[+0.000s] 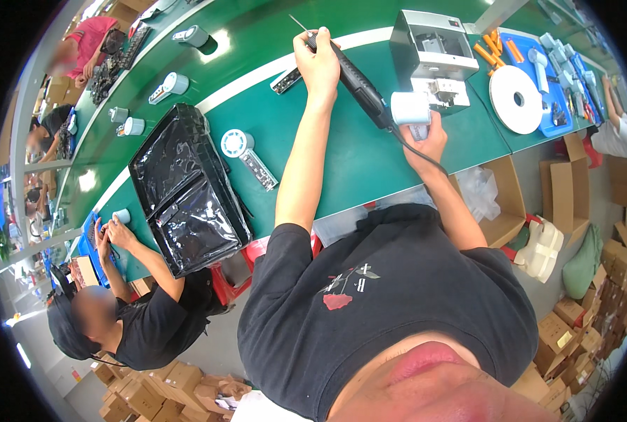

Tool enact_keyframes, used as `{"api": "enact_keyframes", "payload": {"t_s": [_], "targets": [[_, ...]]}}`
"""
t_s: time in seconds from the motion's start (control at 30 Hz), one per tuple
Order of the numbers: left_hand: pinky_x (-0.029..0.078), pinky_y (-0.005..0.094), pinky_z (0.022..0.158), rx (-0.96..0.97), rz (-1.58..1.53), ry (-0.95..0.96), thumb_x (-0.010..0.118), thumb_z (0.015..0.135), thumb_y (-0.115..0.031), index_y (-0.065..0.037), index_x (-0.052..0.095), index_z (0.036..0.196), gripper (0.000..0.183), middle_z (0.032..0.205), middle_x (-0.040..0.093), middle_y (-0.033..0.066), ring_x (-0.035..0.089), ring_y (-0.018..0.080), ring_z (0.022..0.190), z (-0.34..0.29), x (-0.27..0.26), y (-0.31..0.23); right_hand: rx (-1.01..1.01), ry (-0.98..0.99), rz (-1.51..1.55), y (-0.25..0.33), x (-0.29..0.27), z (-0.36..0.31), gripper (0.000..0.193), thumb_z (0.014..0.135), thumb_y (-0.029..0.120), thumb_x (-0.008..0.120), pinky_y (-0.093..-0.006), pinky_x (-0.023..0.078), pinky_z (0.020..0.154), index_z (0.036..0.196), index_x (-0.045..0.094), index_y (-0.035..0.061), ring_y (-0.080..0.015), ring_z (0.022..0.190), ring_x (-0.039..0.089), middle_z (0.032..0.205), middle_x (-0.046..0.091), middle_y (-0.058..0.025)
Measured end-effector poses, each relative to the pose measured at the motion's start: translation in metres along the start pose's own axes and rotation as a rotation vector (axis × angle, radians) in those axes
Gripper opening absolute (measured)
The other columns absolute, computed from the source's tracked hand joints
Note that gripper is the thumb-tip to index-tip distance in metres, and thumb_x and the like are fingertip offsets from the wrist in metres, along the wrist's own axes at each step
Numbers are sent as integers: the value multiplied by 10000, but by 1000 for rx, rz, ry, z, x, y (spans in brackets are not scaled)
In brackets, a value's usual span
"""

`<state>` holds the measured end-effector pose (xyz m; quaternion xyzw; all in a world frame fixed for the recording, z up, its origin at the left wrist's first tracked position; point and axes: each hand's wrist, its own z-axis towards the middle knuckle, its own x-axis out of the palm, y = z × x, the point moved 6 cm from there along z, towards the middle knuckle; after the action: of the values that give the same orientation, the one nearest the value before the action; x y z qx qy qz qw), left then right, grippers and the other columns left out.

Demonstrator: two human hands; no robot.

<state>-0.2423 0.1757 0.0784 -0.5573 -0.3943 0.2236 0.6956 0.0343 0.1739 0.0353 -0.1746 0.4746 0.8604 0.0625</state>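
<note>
My left hand [318,67] is closed round the front end of a black electric screwdriver [359,86]. Its thin bit points up to the far left, and its cord runs from the back end past my right wrist. My right hand [427,146] grips a light-blue device with a drum-shaped head [410,108], holding it by the handle; part of the handle is hidden by my fingers. On the green bench [356,165] lies a similar round-headed device [237,143], its handle showing a circuit board. Beyond my left wrist lies a dark strip-shaped part [286,80].
A grey-and-black bench machine [436,46] stands behind my right hand. To its right are a white reel [516,100], orange cylinders [493,48] and a blue tray [556,116] of parts. A black-wrapped box [187,186] separates me from a co-worker [145,316]. Cardboard boxes [500,193] stand below the bench.
</note>
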Motion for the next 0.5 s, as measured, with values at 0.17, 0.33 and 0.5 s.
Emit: {"api": "enact_keyframes", "payload": {"t_s": [0.17, 0.33, 0.5], "targets": [[582, 385, 556, -79, -68, 52, 580, 1080, -267, -20, 471, 1123, 274, 824, 643, 110, 660, 212, 602, -7, 8, -6, -4, -4, -6, -1, -1, 0, 392, 809, 111, 856, -396, 582, 720, 1101, 620, -1, -320, 813, 765, 911, 748, -199], [563, 346, 569, -71, -61, 60, 589, 1079, -278, -12, 483, 1071, 287, 807, 655, 106, 667, 198, 597, -8, 8, -10, 7, 1, 7, -1, -1, 0, 393, 812, 121, 861, -394, 582, 716, 1098, 621, -3, -306, 807, 766, 901, 749, -195], [561, 350, 596, -76, 28, 52, 569, 1086, -276, -21, 512, 1050, 263, 799, 661, 97, 666, 207, 606, -8, 6, -12, -7, 2, -3, -1, -1, 0, 395, 812, 121, 860, -401, 585, 716, 1099, 619, -5, -329, 813, 770, 898, 750, -202]]}}
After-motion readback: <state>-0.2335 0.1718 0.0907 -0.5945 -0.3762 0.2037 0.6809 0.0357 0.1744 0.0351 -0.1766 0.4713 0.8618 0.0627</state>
